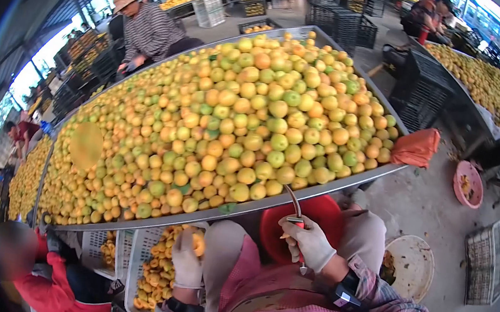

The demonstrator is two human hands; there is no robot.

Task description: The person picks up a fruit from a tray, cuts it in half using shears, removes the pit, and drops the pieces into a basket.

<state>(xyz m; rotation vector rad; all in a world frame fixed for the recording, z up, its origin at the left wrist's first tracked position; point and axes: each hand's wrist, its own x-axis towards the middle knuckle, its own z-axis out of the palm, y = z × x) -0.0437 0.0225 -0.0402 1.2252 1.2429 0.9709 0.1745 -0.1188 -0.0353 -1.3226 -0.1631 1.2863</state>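
Note:
My right hand [309,244], in a white glove, is closed round the red handle of a curved metal tool [295,207], above a red basin [273,230]. My left hand [186,262], also gloved, holds an orange fruit piece [198,244] at its fingertips over a white crate [140,249] of cut fruit [157,273]. In front of both hands is a metal-edged table [224,210] heaped with yellow-orange and greenish fruit [216,126].
An orange bag [415,147] lies at the table's right corner. A person in red [66,283] sits close on my left; another in stripes [149,35] sits across the table. A pink basin [468,184], a round pale lid or tub [415,266] and crates [489,258] stand right.

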